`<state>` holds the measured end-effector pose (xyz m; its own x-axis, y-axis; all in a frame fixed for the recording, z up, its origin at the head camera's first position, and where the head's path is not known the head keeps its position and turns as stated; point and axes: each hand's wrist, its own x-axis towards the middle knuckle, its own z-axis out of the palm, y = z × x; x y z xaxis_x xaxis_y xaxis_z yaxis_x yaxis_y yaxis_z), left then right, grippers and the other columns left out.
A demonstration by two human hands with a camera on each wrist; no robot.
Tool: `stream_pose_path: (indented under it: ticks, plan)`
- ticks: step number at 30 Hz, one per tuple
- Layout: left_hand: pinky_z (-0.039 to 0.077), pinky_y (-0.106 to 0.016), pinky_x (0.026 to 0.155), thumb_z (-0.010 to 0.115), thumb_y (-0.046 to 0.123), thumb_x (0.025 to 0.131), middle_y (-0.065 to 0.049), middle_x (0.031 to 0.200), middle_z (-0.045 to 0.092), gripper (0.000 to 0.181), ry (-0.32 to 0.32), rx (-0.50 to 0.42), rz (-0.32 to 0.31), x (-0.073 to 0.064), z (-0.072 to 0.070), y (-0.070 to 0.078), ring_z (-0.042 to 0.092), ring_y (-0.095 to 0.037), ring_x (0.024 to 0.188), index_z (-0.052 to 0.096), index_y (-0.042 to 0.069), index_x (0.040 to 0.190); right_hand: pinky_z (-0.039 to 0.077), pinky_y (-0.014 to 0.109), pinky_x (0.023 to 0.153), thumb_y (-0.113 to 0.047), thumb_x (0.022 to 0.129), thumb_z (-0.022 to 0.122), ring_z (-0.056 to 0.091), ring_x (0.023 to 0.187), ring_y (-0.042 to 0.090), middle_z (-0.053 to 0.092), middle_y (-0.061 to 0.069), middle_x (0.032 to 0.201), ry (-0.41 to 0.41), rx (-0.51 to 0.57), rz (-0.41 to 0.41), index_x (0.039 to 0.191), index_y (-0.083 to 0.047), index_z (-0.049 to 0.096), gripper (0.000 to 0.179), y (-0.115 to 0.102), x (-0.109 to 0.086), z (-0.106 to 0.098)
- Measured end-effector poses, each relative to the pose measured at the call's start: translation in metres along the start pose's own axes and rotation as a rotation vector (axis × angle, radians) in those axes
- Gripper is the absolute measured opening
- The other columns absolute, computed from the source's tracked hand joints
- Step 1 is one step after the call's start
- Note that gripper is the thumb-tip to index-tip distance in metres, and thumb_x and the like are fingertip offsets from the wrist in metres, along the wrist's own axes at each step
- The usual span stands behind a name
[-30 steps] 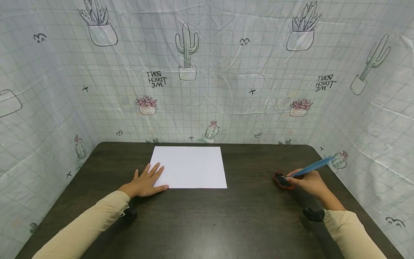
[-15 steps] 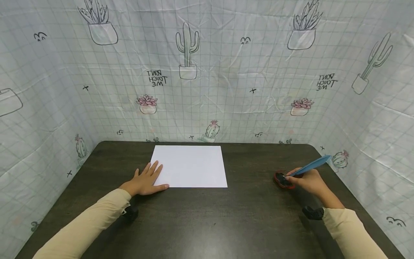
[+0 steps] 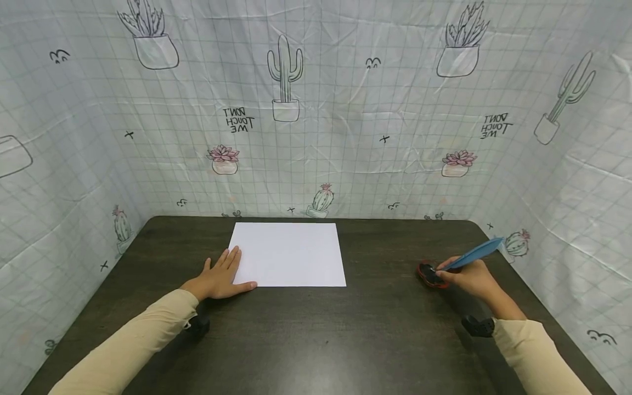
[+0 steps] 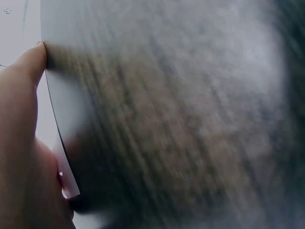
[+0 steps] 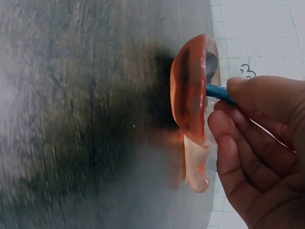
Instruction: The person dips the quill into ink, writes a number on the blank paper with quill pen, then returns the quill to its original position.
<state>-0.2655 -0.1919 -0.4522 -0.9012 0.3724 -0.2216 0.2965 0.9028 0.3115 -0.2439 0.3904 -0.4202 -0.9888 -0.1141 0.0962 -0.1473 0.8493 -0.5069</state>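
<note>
My left hand lies flat on the left edge of a white sheet of paper, its thumb along the sheet's near edge. In the left wrist view, the thumb touches that paper edge. On the right, my right hand pinches a blue paintbrush between thumb and fingers, the handle slanting up to the right. Its lower end reaches into a small red-orange translucent dish holding something dark. The dish's wall hides the brush tip in the right wrist view.
The dark wooden table extends between the hands and toward the front. A white cloth printed with cacti and grid lines encloses the back and both sides. The dish has a pale knob-like handle.
The fingers of my left hand have drawn closer together on the paper. My right hand stays at the dish; the paintbrush handle has shifted only slightly.
</note>
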Motion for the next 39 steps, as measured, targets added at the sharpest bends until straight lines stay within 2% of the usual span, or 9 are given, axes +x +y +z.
stream_pose_path:
  ticks: [9,14,19,25,30,35,39]
  plan:
    - [-0.006,-0.070,0.105,0.044,0.070,0.089,-0.022,0.159,-0.004,0.105,0.000,-0.024,0.020,0.000,0.001,0.000,-0.003,-0.041,0.145,0.003,-0.003,0.152,0.044,0.033,0.057,-0.021,0.088,0.071,0.056,0.066,0.015,0.066,0.005,0.079,0.012,0.034,0.051,0.098,0.000,0.070,0.024,-0.003,0.000,0.004]
    - [-0.006,-0.069,0.106,0.042,0.074,0.087,-0.020,0.159,-0.007,0.107,0.000,-0.011,0.006,0.005,0.006,-0.005,-0.006,-0.039,0.146,0.001,0.000,0.153,0.046,0.033,0.058,-0.026,0.088,0.071,0.060,0.071,0.018,0.069,0.009,0.083,0.034,-0.008,0.077,0.097,-0.001,0.070,0.026,-0.001,-0.002,0.001]
    - [-0.006,-0.069,0.106,0.038,0.077,0.086,-0.019,0.159,-0.009,0.109,0.001,-0.004,0.006,0.007,0.008,-0.008,-0.008,-0.038,0.146,0.000,0.001,0.153,0.048,0.034,0.059,-0.026,0.086,0.073,0.063,0.075,0.022,0.071,0.013,0.088,0.035,-0.010,0.064,0.094,-0.003,0.073,0.025,-0.002,-0.003,0.000]
    - [-0.008,-0.070,0.105,0.043,0.073,0.087,-0.022,0.159,-0.008,0.108,-0.002,-0.025,0.010,0.004,0.004,-0.005,-0.008,-0.040,0.145,0.001,-0.001,0.153,0.050,0.037,0.062,-0.022,0.085,0.075,0.065,0.077,0.021,0.071,0.015,0.091,0.027,-0.003,0.020,0.093,-0.003,0.075,0.021,-0.006,-0.001,0.001]
    - [-0.006,-0.069,0.106,0.041,0.072,0.088,-0.020,0.159,-0.009,0.106,-0.022,-0.011,0.002,0.001,0.001,-0.001,-0.008,-0.038,0.146,-0.001,0.000,0.153,0.050,0.036,0.061,-0.019,0.085,0.074,0.065,0.074,0.021,0.072,0.015,0.089,0.032,-0.003,0.034,0.093,-0.001,0.075,0.020,-0.009,-0.001,0.001]
    - [-0.004,-0.071,0.105,0.045,0.067,0.090,-0.024,0.158,-0.004,0.103,-0.006,-0.020,0.009,-0.002,-0.003,0.003,-0.004,-0.042,0.145,0.004,-0.003,0.152,0.049,0.035,0.058,-0.018,0.085,0.074,0.064,0.069,0.018,0.072,0.012,0.083,0.047,-0.028,0.035,0.091,-0.001,0.075,0.017,-0.010,-0.002,-0.001]
    - [-0.003,-0.070,0.106,0.045,0.067,0.090,-0.023,0.159,-0.003,0.102,-0.003,-0.007,0.002,-0.002,-0.003,0.002,-0.003,-0.041,0.145,0.004,-0.002,0.153,0.050,0.036,0.059,-0.018,0.084,0.075,0.065,0.072,0.021,0.072,0.015,0.087,0.037,-0.032,0.037,0.090,-0.003,0.076,0.016,-0.013,-0.002,-0.001]
